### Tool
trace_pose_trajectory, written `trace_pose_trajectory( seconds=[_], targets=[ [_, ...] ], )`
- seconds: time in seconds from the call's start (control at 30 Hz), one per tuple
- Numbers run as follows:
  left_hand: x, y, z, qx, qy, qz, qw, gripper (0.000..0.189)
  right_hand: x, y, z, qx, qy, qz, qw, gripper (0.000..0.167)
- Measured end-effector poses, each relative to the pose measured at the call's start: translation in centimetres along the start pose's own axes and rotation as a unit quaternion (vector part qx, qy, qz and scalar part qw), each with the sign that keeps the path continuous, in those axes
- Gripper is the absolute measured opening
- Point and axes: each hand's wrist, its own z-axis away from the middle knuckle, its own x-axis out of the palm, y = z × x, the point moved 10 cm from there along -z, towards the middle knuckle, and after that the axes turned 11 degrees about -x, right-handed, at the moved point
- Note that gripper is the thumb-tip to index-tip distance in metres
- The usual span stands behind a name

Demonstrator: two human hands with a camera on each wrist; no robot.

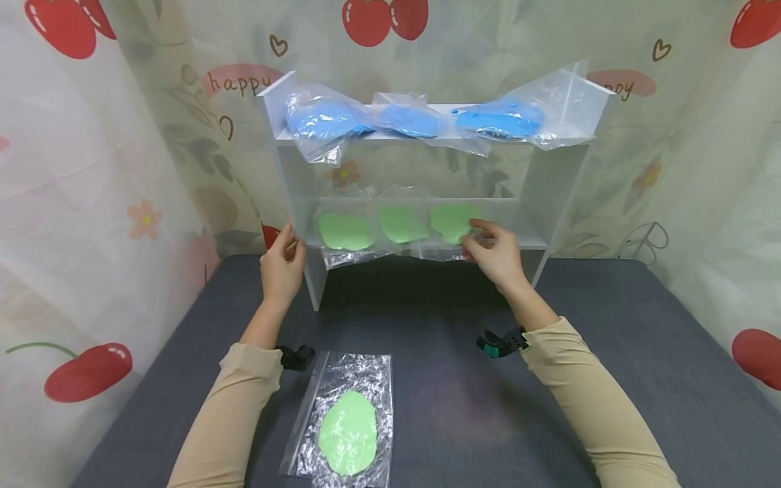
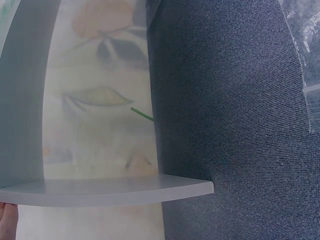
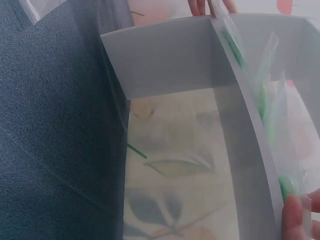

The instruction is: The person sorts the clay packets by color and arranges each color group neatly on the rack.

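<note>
A white shelf unit (image 1: 421, 144) stands on the dark table. On its lower shelf sit three clear plastic bags with flat green pieces, the left green bag (image 1: 346, 232), the middle green bag (image 1: 403, 225) and the right green bag (image 1: 450, 222). My right hand (image 1: 497, 254) pinches the near right edge of the right green bag at the shelf's front. My left hand (image 1: 282, 264) grips the front edge of the shelf's left side panel (image 2: 115, 194), thumb and fingers bent there. In the right wrist view the right fingers (image 3: 294, 220) meet the clear plastic.
Three bags of blue material, one of them a blue bag (image 1: 411, 120), lie on the top shelf. Another clear bag with a flat green piece (image 1: 349, 434) lies on the table (image 1: 451, 420) near the left forearm. Printed curtains (image 1: 152, 169) surround the table.
</note>
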Motion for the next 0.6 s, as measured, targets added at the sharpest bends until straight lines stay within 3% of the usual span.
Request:
trace_pose_trajectory(
  seconds=[0.6],
  targets=[
    [0.1, -0.2, -0.1, -0.006, -0.004, 0.001, 1.0, 0.048, 0.7, -1.3, 0.4, -0.018, -0.043, 0.084, 0.9954, 0.052]
  ],
)
